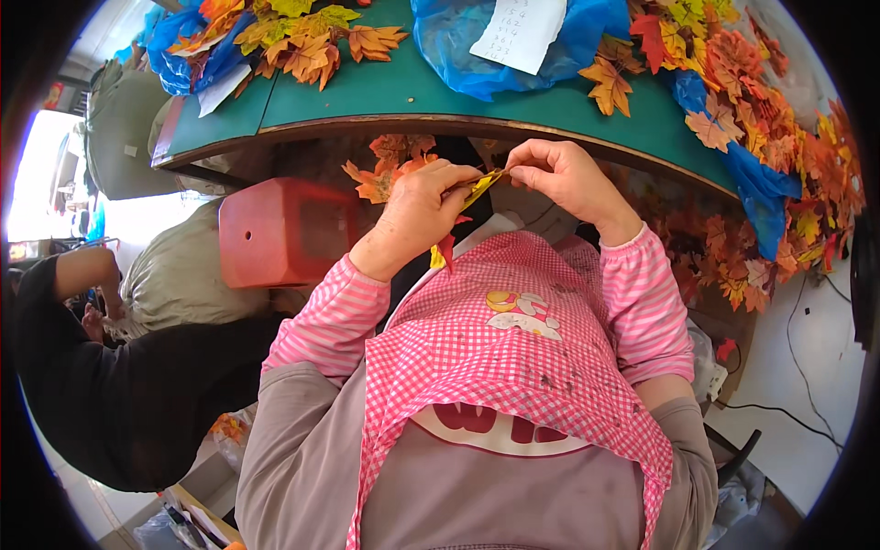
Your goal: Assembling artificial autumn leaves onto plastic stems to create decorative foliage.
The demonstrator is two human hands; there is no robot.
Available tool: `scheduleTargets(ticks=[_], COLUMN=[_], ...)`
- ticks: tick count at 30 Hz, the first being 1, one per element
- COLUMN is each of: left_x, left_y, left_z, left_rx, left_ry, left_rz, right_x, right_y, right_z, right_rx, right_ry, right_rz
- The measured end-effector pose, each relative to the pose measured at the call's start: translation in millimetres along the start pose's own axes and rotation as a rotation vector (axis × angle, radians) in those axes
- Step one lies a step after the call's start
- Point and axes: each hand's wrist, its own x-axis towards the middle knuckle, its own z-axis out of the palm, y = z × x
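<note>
My left hand (417,213) is closed on a small bunch of artificial maple leaves, held in front of the apron just off the table's near edge. Orange leaves (378,183) stick out past its far left side, and a red and yellow leaf (445,252) hangs below the palm. Between the hands runs a narrow, folded-looking yellow leaf (482,187). My right hand (573,181) pinches the tip end of that yellow leaf between thumb and forefinger; whether a stem or thread lies in the pinch is too small to tell.
Ahead stands a green table (367,87) with loose maple leaves (312,55), a blue plastic bag (440,55) and a paper slip (521,35). Leaf garlands (733,183) spill over its right side. A red stool (280,234) and a person in black (119,385) are at left.
</note>
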Motion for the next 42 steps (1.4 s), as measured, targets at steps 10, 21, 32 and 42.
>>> scheduleTargets(ticks=[10,21,32,42], left_x=[8,3,-42,9], left_y=[18,13,-5,-27], left_z=[17,7,-60,51], left_rx=[-0.085,0.103,0.015,-0.432], left_ry=[0.053,0.137,-0.055,0.132], left_rz=[-0.059,-0.041,-0.328,-0.175], right_x=[-8,-15,-11,-24], right_y=[3,19,20,41], right_z=[16,13,44,-14], right_rx=[-0.087,-0.103,-0.183,-0.65], right_ry=[0.076,0.013,-0.066,0.504], right_rz=[-0.125,-0.007,-0.13,-0.387])
